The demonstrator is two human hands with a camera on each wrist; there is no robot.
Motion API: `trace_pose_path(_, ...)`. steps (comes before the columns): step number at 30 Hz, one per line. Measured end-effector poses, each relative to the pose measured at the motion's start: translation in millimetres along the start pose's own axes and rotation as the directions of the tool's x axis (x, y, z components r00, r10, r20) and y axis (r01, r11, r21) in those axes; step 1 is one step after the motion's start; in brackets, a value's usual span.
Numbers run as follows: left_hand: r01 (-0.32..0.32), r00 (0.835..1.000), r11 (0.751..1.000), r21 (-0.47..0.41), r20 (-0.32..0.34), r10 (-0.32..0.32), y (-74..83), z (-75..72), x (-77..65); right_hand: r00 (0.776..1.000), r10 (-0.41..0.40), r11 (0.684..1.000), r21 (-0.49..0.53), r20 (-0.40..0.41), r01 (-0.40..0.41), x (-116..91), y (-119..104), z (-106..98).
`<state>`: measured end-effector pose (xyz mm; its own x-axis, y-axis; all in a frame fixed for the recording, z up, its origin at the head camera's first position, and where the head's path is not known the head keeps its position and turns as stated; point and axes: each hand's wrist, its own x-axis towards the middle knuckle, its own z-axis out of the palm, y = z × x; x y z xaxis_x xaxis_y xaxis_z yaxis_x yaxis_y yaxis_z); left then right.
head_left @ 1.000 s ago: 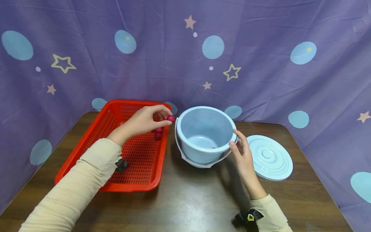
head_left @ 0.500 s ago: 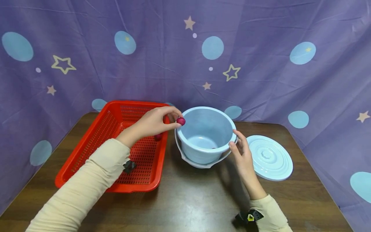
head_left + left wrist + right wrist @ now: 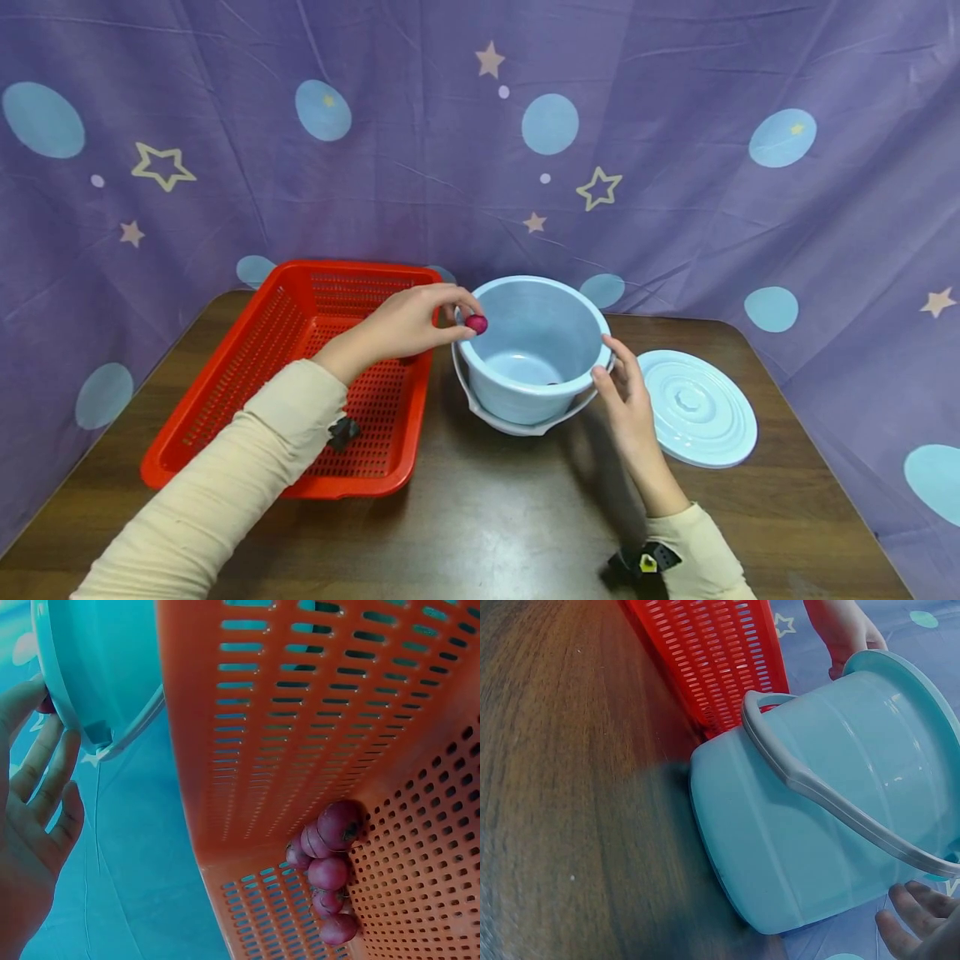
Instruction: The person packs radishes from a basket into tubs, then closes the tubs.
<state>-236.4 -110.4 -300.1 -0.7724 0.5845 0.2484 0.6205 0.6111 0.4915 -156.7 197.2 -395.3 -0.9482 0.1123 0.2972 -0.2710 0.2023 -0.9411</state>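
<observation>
In the head view my left hand (image 3: 420, 319) pinches a small dark pink radish (image 3: 476, 324) between thumb and fingertips, right over the near left rim of a light blue bucket (image 3: 517, 400). My right hand (image 3: 630, 408) rests its thumb and fingertips on the bucket's right rim. The right wrist view shows the right-hand fingers (image 3: 911, 919) against the bucket's side, below its grey handle (image 3: 832, 802). Several more radishes (image 3: 328, 874) lie in a corner of the red basket (image 3: 184, 750), seen in the left wrist view; in the head view my left hand mostly hides them.
The red perforated basket (image 3: 416, 433) stands left of the bucket on a brown wooden table (image 3: 480, 517). A round light blue lid (image 3: 701, 408) lies flat to the right. Behind the table hangs a purple cloth (image 3: 450, 167) printed with stars and dots.
My left hand has carried the radish rightward from above the basket's right edge to over the bucket's left rim. The right hand has kept its place at the bucket.
</observation>
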Motion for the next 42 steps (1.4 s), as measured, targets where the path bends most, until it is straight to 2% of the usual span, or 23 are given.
trace_pose_path(8,-0.011,1.000,1.000,-0.019,-0.008,0.011,-0.7,-3.3,0.4,1.000,0.004,1.000,-0.001,0.001,-0.004,-0.3,-1.3,-1.3)
trace_pose_path(12,-0.002,0.998,0.999,-0.042,-0.062,-0.001,-6.6,-8.0,0.2,1.000,0.006,1.000,-0.002,0.001,-0.006,-0.4,-1.9,-1.8)
trace_pose_path(18,0.023,0.992,0.997,-0.074,-0.124,-0.032,-24.9,-14.6,-4.4,1.000,-0.008,1.000,0.004,0.002,0.008,0.0,-1.5,-1.8)
trace_pose_path(27,0.123,0.981,0.975,-0.183,-0.125,-0.147,-56.8,-11.7,-16.0,1.000,-0.004,1.000,0.015,0.004,0.004,0.1,-0.6,-1.3)
trace_pose_path(34,0.186,0.976,0.965,-0.182,-0.075,-0.203,-79.3,-1.1,-23.6,1.000,0.001,1.000,0.021,0.006,-0.002,0.2,0.2,-0.7)
trace_pose_path(42,0.251,0.965,0.955,-0.156,-0.041,-0.260,-91.7,8.7,-31.7,1.000,-0.001,1.000,0.018,0.003,0.001,0.8,2.1,0.9)
